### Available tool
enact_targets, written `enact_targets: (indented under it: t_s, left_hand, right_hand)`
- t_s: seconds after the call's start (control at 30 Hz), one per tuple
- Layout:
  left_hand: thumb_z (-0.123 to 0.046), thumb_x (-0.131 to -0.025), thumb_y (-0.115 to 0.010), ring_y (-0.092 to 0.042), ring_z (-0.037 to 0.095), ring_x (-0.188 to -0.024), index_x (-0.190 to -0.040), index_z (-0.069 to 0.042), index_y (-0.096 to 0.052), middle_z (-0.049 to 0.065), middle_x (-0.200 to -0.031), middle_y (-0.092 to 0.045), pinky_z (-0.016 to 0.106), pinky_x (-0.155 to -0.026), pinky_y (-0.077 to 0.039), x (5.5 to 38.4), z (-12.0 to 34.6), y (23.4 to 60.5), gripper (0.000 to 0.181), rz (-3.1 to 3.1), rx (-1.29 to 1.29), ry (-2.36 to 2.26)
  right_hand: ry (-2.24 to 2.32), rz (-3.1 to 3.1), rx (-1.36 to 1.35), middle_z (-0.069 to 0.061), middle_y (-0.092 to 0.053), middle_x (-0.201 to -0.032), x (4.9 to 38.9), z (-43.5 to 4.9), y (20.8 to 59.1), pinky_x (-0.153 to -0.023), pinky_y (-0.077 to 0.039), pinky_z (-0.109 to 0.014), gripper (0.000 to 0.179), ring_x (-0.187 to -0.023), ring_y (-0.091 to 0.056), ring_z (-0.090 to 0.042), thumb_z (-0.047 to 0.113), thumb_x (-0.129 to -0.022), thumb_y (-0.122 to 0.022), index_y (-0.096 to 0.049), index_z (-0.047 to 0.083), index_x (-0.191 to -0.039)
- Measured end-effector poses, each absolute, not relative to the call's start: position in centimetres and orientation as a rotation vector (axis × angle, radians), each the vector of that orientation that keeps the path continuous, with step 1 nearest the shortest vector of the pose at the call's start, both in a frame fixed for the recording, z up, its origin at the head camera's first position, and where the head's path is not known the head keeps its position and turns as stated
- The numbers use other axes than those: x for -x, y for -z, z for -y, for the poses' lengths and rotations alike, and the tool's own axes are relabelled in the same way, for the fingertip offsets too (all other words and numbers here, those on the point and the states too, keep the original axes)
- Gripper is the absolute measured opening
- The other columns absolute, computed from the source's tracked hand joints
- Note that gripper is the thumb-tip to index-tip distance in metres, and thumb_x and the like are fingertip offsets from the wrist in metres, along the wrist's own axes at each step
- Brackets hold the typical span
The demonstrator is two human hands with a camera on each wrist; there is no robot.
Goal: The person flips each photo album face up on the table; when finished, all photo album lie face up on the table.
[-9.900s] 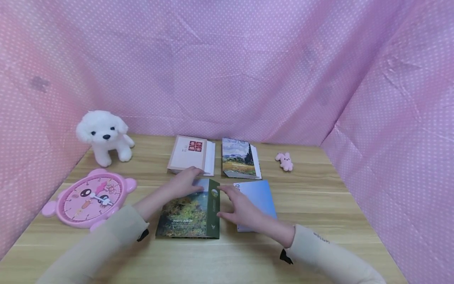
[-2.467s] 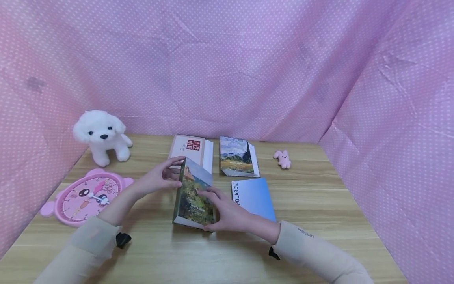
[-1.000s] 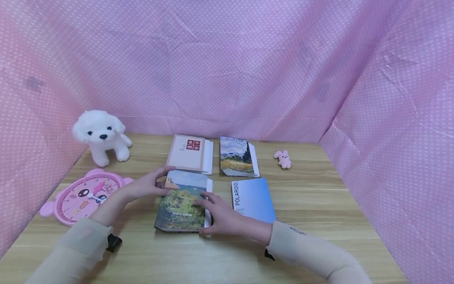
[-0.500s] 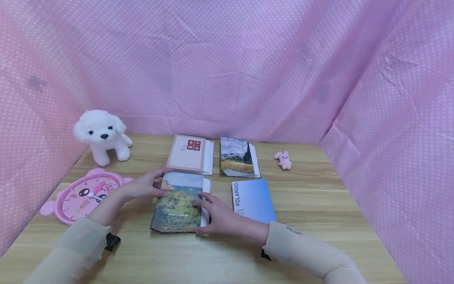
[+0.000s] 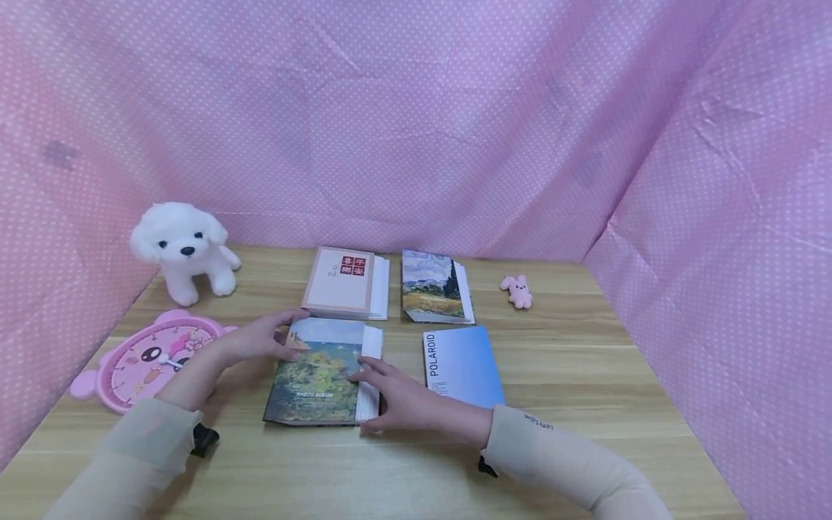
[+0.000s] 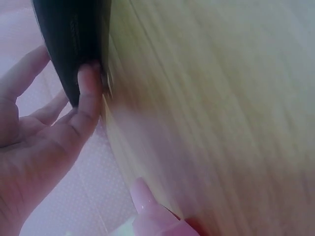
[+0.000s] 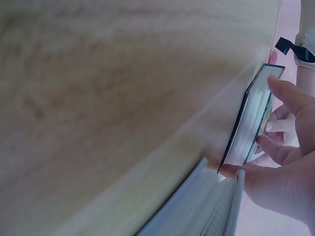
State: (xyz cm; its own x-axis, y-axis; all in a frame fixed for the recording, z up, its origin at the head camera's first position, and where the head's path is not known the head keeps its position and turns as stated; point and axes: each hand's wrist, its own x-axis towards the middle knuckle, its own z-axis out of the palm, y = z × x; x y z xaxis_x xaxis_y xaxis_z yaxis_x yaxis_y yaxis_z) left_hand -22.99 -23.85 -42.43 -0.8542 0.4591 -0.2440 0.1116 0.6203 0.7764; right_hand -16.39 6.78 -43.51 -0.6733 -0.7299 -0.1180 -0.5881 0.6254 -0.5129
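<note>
A photo album point(image 5: 318, 375) with a garden painting on its cover lies on the wooden table, dark spine to the left and white page edges to the right. My left hand point(image 5: 260, 339) grips its far left corner, thumb near the cover's edge. In the left wrist view, that thumb bends against the dark spine point(image 6: 69, 44). My right hand point(image 5: 406, 399) spans the page side, fingertips on the cover's right edge and thumb at the near corner. The right wrist view shows the white page edges point(image 7: 248, 123) between thumb and fingers.
Right of the album lies a blue POLAROID album point(image 5: 468, 365). Behind are a cream album point(image 5: 341, 282) with red characters and a landscape album point(image 5: 432, 285). A pink clock point(image 5: 146, 375) and white plush dog point(image 5: 188, 245) stand left, a small pink rabbit point(image 5: 518, 292) right.
The photo album has been turned so its spine moved from right to left, was tilted up, then laid flat. Over the last second it has slid left, with both hands on it.
</note>
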Motion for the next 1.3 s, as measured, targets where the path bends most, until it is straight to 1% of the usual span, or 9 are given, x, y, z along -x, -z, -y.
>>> enact_targets:
  t_s: [0.2,0.3,0.47,0.6,0.67,0.8,0.93,1.13,1.3]
  left_hand:
    - [-0.029,-0.078,-0.077,-0.045,0.051,-0.118,-0.146,-0.003,-0.027,0.035,-0.142,-0.03,0.058,-0.093,-0.044,22.7,23.7,42.0,0.088,-2.452,-0.474,-1.103]
    - [-0.029,-0.077,-0.077,-0.041,0.054,-0.121,-0.146,0.0,-0.027,0.035,-0.141,-0.032,0.062,-0.097,-0.04,22.6,23.5,41.9,0.089,-2.483,-0.486,-1.113]
    - [-0.029,-0.077,-0.077,-0.04,0.054,-0.122,-0.145,0.004,-0.024,0.036,-0.141,-0.033,0.06,-0.097,-0.041,22.5,23.2,41.3,0.092,-2.574,-0.495,-1.114]
    - [-0.03,-0.076,-0.078,-0.037,0.054,-0.124,-0.145,0.002,-0.028,0.034,-0.141,-0.033,0.064,-0.097,-0.039,22.2,22.4,40.5,0.092,-2.685,-0.514,-1.033]
    - [-0.027,-0.075,-0.078,-0.038,0.053,-0.124,-0.143,0.003,-0.031,0.034,-0.14,-0.036,0.065,-0.096,-0.038,22.0,21.8,40.1,0.088,-2.73,-0.54,-1.006]
    - [-0.019,-0.077,-0.077,-0.043,0.05,-0.12,-0.142,0.004,-0.032,0.032,-0.136,-0.042,0.063,-0.098,-0.037,21.5,20.3,39.4,0.083,-2.809,-0.601,-0.979]
    - [-0.016,-0.078,-0.076,-0.044,0.047,-0.121,-0.143,0.003,-0.032,0.03,-0.138,-0.041,0.061,-0.101,-0.036,21.0,18.7,39.2,0.081,-2.866,-0.627,-0.968]
    - [-0.018,-0.081,-0.074,-0.04,0.043,-0.128,-0.142,0.0,-0.035,0.025,-0.142,-0.039,0.057,-0.106,-0.033,20.1,16.2,39.2,0.075,-2.898,-0.669,-0.97]
    - [-0.025,-0.084,-0.072,-0.038,0.039,-0.131,-0.145,-0.003,-0.031,0.021,-0.145,-0.037,0.055,-0.107,-0.034,18.9,13.9,39.2,0.077,-2.863,-0.674,-1.015]
  right_hand:
    - [0.643,-2.523,1.045,-0.001,-0.014,-0.158,16.3,-7.1,43.1,-0.111,-0.031,-0.043,0.077,-0.142,-0.024,-0.026,0.041,-0.078,-0.075,-0.038,0.027,-0.144]
    - [0.656,-2.531,1.027,-0.003,-0.018,-0.157,16.4,-7.4,42.6,-0.109,-0.036,-0.041,0.073,-0.14,-0.028,-0.026,0.04,-0.079,-0.075,-0.04,0.026,-0.142]
    - [0.644,-2.561,1.045,-0.005,-0.023,-0.156,16.7,-8.2,41.4,-0.107,-0.039,-0.041,0.072,-0.139,-0.03,-0.025,0.04,-0.082,-0.072,-0.039,0.024,-0.143]
    - [0.636,-2.6,1.089,-0.008,-0.028,-0.154,17.0,-9.1,40.5,-0.107,-0.038,-0.043,0.071,-0.137,-0.033,-0.025,0.038,-0.083,-0.072,-0.039,0.021,-0.143]
    - [0.64,-2.618,1.095,-0.008,-0.029,-0.153,17.1,-9.7,40.0,-0.107,-0.038,-0.044,0.07,-0.136,-0.035,-0.026,0.037,-0.083,-0.071,-0.039,0.021,-0.143]
    - [0.681,-2.639,1.088,-0.007,-0.03,-0.153,17.4,-11.0,39.0,-0.108,-0.037,-0.045,0.069,-0.135,-0.037,-0.026,0.034,-0.083,-0.072,-0.04,0.021,-0.143]
    - [0.75,-2.659,1.107,-0.008,-0.035,-0.15,17.8,-12.4,38.4,-0.107,-0.038,-0.045,0.067,-0.134,-0.038,-0.028,0.03,-0.081,-0.075,-0.044,0.018,-0.139]
    - [0.815,-2.684,1.149,-0.007,-0.036,-0.149,18.4,-14.6,38.1,-0.105,-0.041,-0.045,0.065,-0.134,-0.038,-0.028,0.03,-0.081,-0.075,-0.047,0.015,-0.138]
    - [0.836,-2.706,1.134,-0.006,-0.036,-0.15,18.9,-16.8,37.8,-0.107,-0.037,-0.047,0.065,-0.136,-0.035,-0.027,0.026,-0.08,-0.076,-0.047,0.017,-0.138]
